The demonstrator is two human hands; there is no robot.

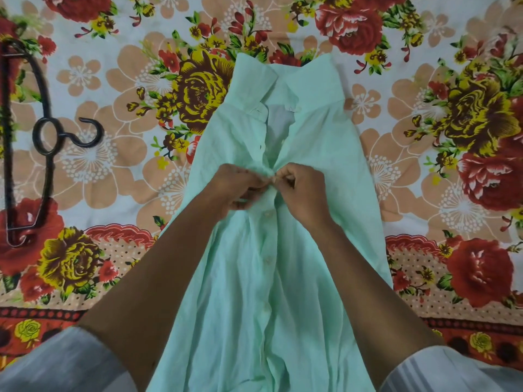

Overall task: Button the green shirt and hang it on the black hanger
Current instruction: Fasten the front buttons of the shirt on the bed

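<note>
Left hand (pixel 237 188) and right hand (pixel 304 190) both pinch the placket of the green shirt (pixel 283 250) at frame centre, fastening a button. Keep edges aligned, push button fully through. Black hanger (pixel 28 142) lies far left, untouched.

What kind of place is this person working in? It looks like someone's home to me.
Probably a home, likely a bed or a floor spread. A bright floral printed cotton sheet covers the whole surface, a pale green button-up shirt lies flat on it, and a black plastic clothes hanger rests beside it. No walls or furniture show.
</note>
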